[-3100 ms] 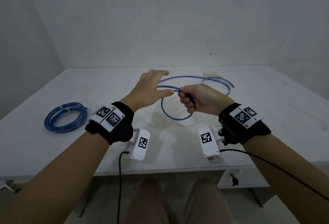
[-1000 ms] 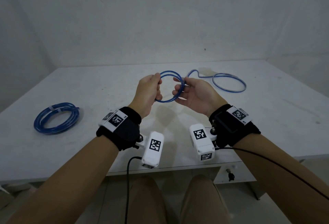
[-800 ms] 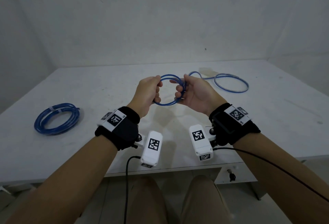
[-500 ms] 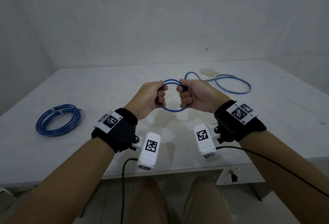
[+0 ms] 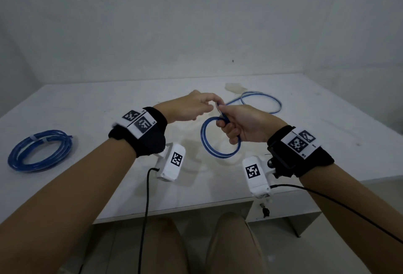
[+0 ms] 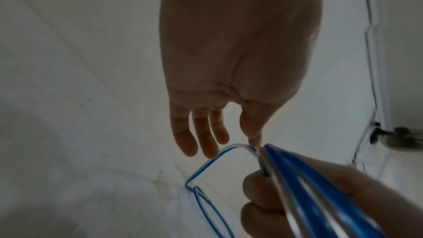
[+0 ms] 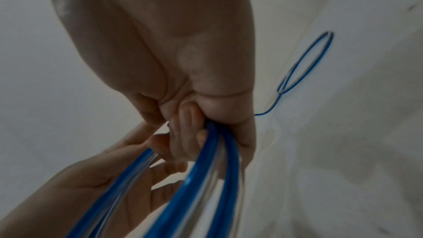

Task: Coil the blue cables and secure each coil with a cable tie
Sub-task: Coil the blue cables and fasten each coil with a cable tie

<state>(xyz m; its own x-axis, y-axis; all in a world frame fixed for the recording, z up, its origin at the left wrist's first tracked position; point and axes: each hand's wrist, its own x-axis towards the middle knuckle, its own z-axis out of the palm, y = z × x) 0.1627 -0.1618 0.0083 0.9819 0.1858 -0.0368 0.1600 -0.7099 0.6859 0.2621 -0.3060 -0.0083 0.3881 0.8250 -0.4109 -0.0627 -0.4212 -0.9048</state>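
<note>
blue coil [image 5: 203, 140] in right hand [image 5: 244, 124] (code-marked wristbands [image 5: 150, 138])

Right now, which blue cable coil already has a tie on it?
The coil lying alone on the table's left side: a white tie wraps it. The loops in the right hand show no tie.

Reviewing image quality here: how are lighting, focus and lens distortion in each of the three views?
Head view: dim, flat light, faint shadows on the table, edges bowed by the wide lens, blue cable fairly sharp. Left wrist view: right hand and nearby strands smeared, out of focus. Right wrist view: palm underexposed, near strands blurred.
</note>
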